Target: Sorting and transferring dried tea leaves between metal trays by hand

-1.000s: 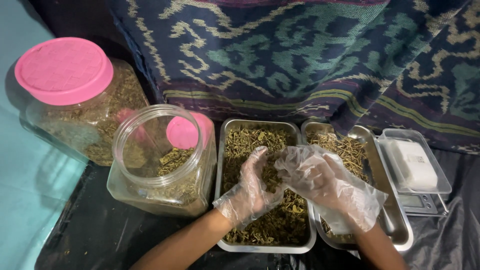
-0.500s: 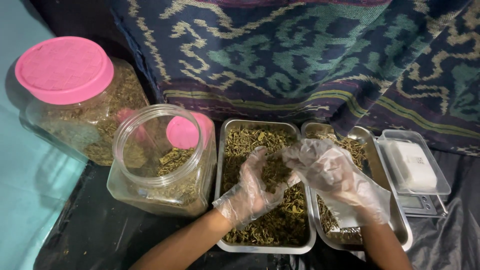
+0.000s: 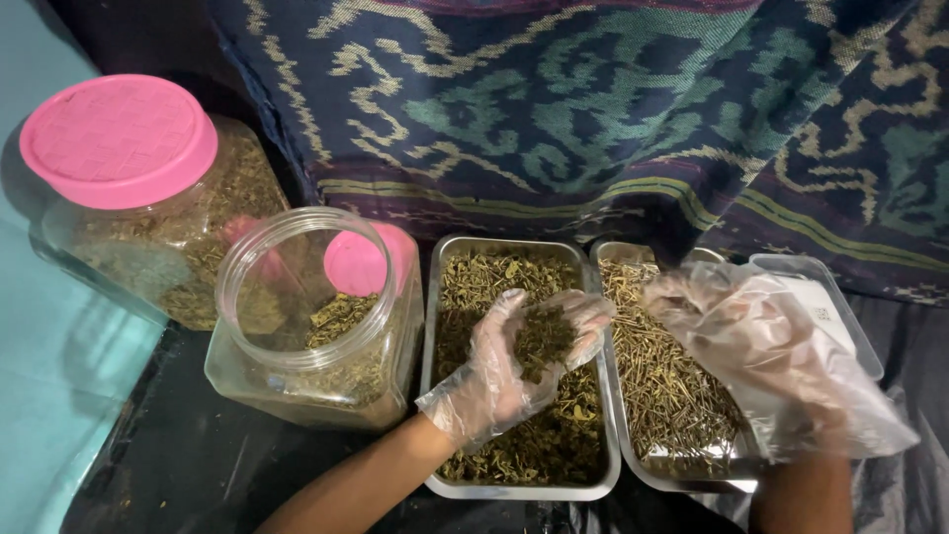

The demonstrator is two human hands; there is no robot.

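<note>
Left hand point(image 3: 519, 361), in a thin clear plastic glove, is cupped palm up over the left metal tray point(image 3: 432, 346), fingers curled half closed around a clump of dried green-brown herbs point(image 3: 542, 338) resting in the palm. The rest of the dried leaf matter fills that tray, under and around the hand. Right hand point(image 3: 766, 351), also in a loose clear glove, hovers over the right metal tray point(image 3: 633, 450), fingers spread and relaxed, mostly open; whether anything is in it cannot be told, since the crumpled glove blurs the fingertips. The right tray holds thin pale stems point(image 3: 662, 366), lighter and more stick-like than the leafy stuff in the left tray. The two trays sit side by side, rims touching or nearly so. Just beside the left tray stands an open clear plastic jar point(image 3: 297, 326), partly filled with the same dried leaves, its pink lid point(image 3: 358, 262) seen through the far wall behind it. Further left and back is a second clear jar point(image 3: 188, 247), closed with a pink lid point(image 3: 119, 138) and well filled with dried material. A clear plastic box point(image 3: 825, 287) sits at the right tray's far side, partly hidden by the right hand. A dark patterned woven cloth point(image 3: 613, 109) hangs behind everything; black sheeting point(image 3: 178, 465) covers the surface.
</note>
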